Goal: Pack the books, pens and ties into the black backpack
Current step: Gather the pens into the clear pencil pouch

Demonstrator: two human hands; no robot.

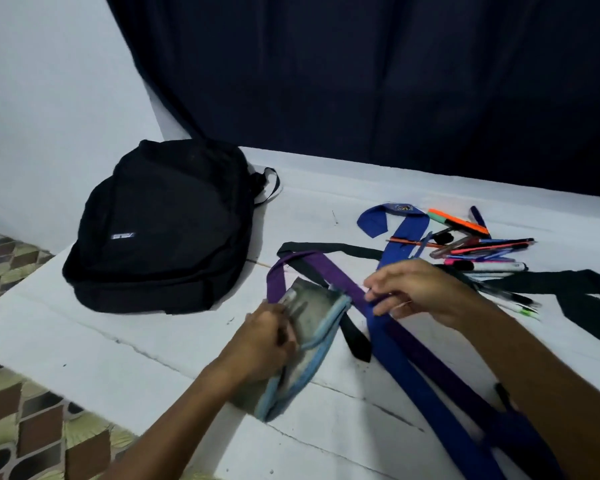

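Observation:
The black backpack (pixel 160 230) lies flat and closed at the back left of the white table (pixel 118 358). My left hand (pixel 267 344) grips a clear pencil pouch with light blue trim (pixel 309 327), with a few pens inside it. My right hand (pixel 420 289) hovers just right of the pouch's mouth, fingers curled over the blue tie (pixel 406 362); what it pinches is blurred. A purple tie (pixel 326 268) and a thin black tie (pixel 355 341) cross under the pouch. A pile of pens and markers (pixel 482 247) lies at the right. No books show.
Another black tie (pixel 589 299) lies at the right edge. A dark blue curtain (pixel 361 81) hangs behind the table. The table's left edge drops to a patterned tile floor (pixel 21 427).

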